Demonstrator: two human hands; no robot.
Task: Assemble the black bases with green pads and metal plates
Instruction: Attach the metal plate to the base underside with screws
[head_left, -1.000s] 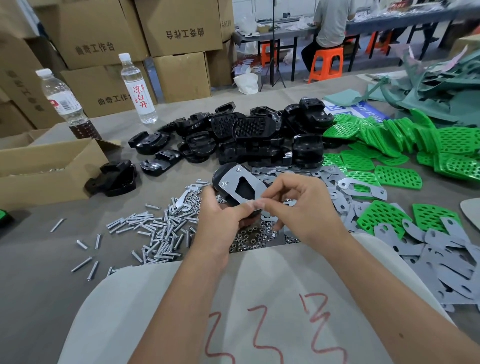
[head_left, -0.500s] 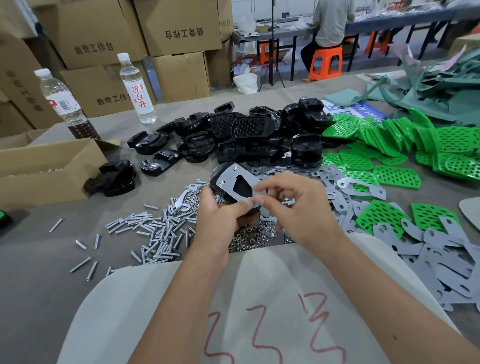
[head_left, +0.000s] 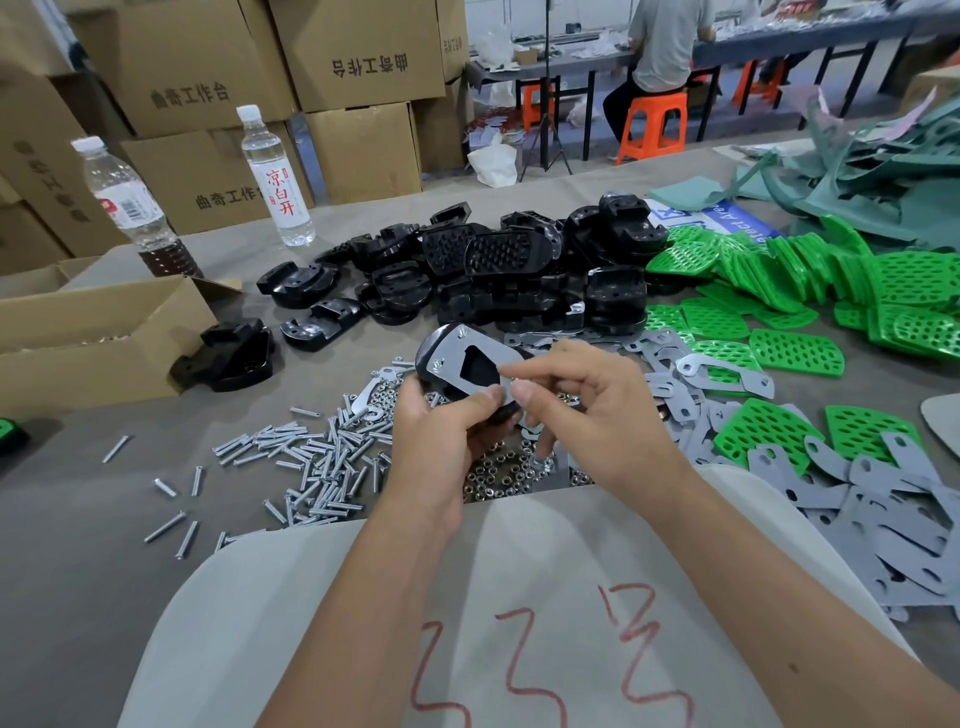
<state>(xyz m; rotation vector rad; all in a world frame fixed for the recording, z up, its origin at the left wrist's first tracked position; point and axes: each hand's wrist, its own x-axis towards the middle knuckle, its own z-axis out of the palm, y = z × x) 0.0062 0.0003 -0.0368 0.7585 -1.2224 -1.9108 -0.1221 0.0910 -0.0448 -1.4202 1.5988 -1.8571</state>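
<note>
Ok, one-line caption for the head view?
Left hand grips black base topped with metal plate; right hand pinches at its edge.

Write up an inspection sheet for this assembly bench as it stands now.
Surface: grey table, with a pale sheet with red marks at the near edge.
Job's things: held black base with a metal plate on top; pile of black bases; green pads at right; loose metal plates; screws; nuts.
Clutter: two bottles, open carton, dull green offcuts.
Hands: left hand grips the base; right hand pinches at the plate's near edge.
Cables: nothing seen.
Surroundings: stacked cardboard boxes; seated person at a far table, orange stools.
</note>
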